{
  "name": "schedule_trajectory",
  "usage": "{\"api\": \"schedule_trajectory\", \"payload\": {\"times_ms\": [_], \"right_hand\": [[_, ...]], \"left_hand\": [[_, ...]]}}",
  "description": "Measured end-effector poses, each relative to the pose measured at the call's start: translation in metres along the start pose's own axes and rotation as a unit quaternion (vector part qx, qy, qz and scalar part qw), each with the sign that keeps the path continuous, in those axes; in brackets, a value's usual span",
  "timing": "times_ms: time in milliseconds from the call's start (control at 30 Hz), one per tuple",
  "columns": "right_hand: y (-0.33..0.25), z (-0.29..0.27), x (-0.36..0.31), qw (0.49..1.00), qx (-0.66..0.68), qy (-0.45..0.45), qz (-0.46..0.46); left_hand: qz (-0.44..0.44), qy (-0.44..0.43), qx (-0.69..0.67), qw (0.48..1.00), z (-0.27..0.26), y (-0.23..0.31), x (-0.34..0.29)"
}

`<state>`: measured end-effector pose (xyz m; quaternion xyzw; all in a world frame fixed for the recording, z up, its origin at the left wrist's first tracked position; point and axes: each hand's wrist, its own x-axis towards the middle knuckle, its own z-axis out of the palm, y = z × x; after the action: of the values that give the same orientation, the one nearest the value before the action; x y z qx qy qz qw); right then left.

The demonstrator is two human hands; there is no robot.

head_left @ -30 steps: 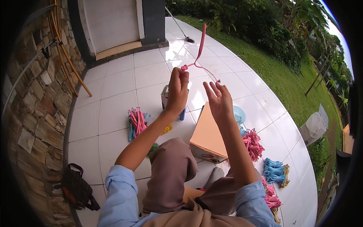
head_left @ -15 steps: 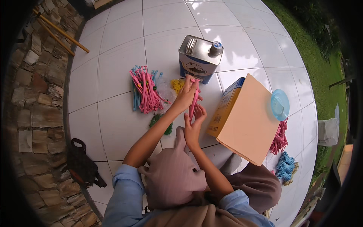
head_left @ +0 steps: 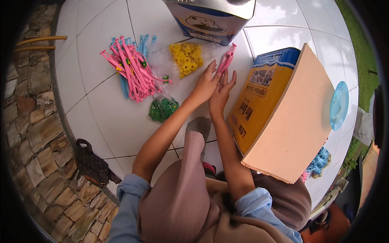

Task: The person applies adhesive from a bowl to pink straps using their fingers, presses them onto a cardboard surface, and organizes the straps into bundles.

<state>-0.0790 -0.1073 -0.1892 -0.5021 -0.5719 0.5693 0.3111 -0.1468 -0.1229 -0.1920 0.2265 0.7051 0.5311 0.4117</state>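
Note:
A pink flip-flop strap [head_left: 227, 60] with knobbed ends points up and away between my hands. My left hand [head_left: 204, 84] pinches its near end from the left. My right hand [head_left: 220, 96] meets that same end from below, thumb and fingers around it, one finger lifted off. Just left of them, a clear bag of yellow flower-shaped pieces [head_left: 186, 58] lies on the floor. Farther left is a pile of pink straps [head_left: 131, 71] with blue straps [head_left: 144, 45] behind and under it. A bag of green pieces [head_left: 163, 109] rests by my left forearm.
A metal tin [head_left: 202, 24] stands beyond my hands. To the right, a yellow and blue tin [head_left: 259, 91] has a tan board [head_left: 289, 125] leaning over it, with a light-blue dish [head_left: 339, 105] at its edge. Blue bundles [head_left: 319, 162] lie behind. A dark bag [head_left: 94, 164] sits by the stone wall [head_left: 44, 129].
The view has shifted, so the floor things look larger and the metal tin is higher up. My hands have drawn together at the near end of the pink strap.

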Motion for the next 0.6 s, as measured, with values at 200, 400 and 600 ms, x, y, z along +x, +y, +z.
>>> {"api": "schedule_trajectory", "payload": {"times_ms": [200, 400, 600], "right_hand": [[-0.024, -0.006, -0.055, 0.998, 0.054, -0.036, 0.001], [-0.152, -0.044, -0.092, 0.966, 0.196, -0.166, -0.030], [-0.277, -0.172, -0.063, 0.936, 0.010, -0.015, -0.351]], "left_hand": [[0.088, 0.044, -0.017, 0.995, -0.010, 0.030, -0.041], [0.247, 0.110, -0.104, 0.957, -0.041, 0.188, -0.086], [0.188, 0.005, -0.093, 0.978, -0.003, 0.297, -0.133]]}}
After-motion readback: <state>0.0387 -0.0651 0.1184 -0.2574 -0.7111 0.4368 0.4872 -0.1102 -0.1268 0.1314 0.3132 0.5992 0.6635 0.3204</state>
